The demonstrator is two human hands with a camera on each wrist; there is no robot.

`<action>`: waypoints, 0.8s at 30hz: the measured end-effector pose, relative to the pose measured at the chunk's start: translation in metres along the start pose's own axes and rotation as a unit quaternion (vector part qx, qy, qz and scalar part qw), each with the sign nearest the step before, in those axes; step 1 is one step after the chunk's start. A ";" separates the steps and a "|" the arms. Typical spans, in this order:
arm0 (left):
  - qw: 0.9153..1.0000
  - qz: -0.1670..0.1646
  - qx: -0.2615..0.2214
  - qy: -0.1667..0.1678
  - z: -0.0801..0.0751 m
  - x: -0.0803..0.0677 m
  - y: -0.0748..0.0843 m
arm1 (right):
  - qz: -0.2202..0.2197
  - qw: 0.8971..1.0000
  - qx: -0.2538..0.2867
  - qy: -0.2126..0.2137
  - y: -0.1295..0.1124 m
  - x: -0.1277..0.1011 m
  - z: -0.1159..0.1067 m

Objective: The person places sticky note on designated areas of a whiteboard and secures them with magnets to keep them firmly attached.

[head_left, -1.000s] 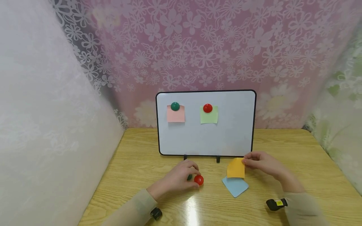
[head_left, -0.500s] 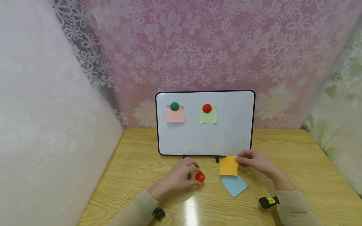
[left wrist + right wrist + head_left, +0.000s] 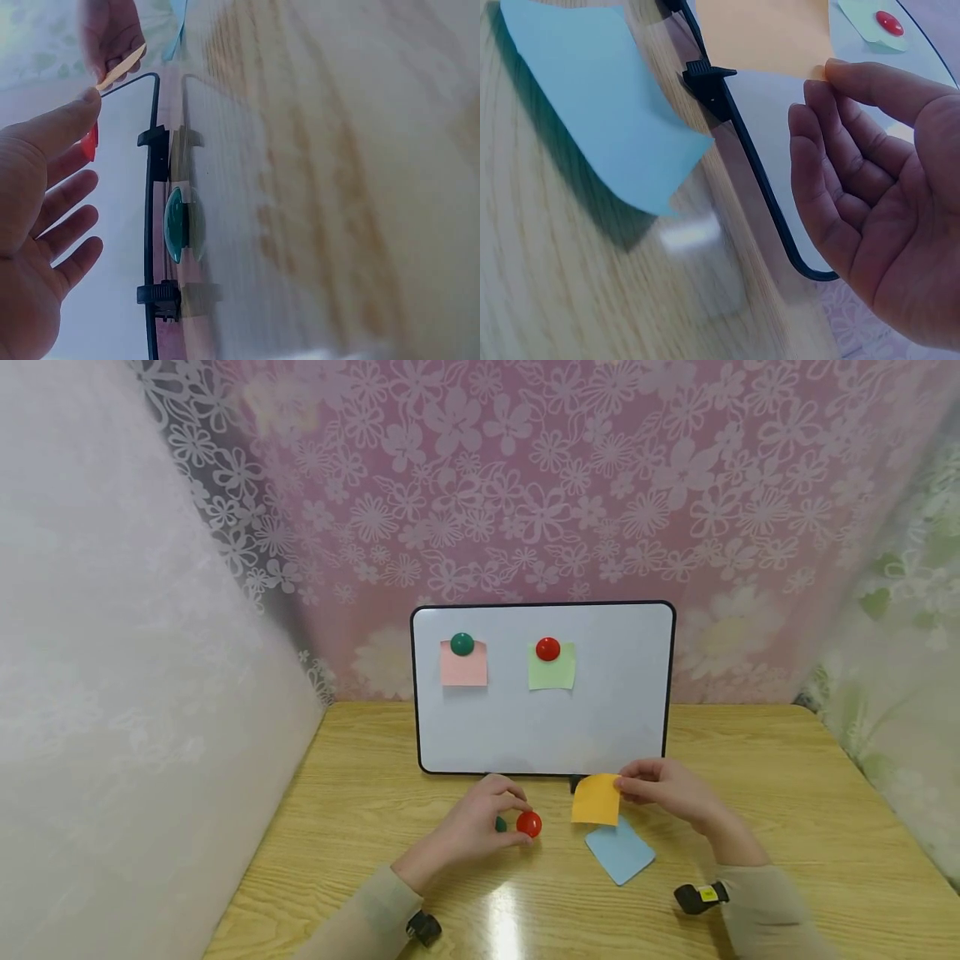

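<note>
My left hand pinches a round red magnet between thumb and index finger, its other fingers spread loosely in the left wrist view. Behind those fingers a green magnet rests on the table, partly hidden in the head view. With thumb and forefinger my right hand grips an orange sticky note by its right corner. This note hangs in front of the whiteboard's lower edge. Just below it lies a light blue sticky note on the table, its corners curling up in the right wrist view.
A whiteboard with a black frame stands on small black feet at the back. On it, a green magnet holds a pink note, and a red magnet holds a pale green note. Patterned curtains surround the wooden table.
My right hand has moved left with the orange note, toward my left hand. The left hand has lifted the red magnet slightly farther away. More of the blue note shows.
</note>
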State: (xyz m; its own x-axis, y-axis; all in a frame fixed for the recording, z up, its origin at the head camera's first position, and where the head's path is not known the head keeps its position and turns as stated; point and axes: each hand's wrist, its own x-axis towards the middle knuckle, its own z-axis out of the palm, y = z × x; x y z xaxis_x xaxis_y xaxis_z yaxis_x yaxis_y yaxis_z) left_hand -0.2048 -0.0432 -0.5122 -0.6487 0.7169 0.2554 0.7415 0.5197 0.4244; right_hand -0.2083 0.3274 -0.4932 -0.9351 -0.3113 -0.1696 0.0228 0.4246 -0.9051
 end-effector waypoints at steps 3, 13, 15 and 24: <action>1.000 -0.001 -0.003 0.006 0.001 0.001 -0.001 | 0.002 1.000 -0.003 0.008 -0.002 0.002 0.002; 0.999 -0.010 -0.028 0.024 0.000 0.002 -0.003 | 0.005 0.999 -0.026 0.038 -0.006 0.010 0.005; 0.999 -0.014 -0.033 0.027 0.000 0.002 -0.004 | 0.002 0.999 -0.029 0.045 -0.008 0.011 0.007; 0.998 -0.014 -0.041 0.051 0.000 0.007 -0.008 | 0.009 0.996 -0.047 0.074 -0.020 0.018 0.017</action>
State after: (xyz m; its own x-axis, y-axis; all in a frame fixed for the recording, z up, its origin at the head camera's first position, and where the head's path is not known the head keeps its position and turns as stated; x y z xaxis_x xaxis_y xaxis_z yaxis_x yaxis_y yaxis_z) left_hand -0.2148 -0.0425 -0.5138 -0.6865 0.6489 0.3281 0.7086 0.4958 0.5021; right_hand -0.2198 0.2989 -0.4854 -0.9769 -0.1771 -0.1192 0.0128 0.5088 -0.8608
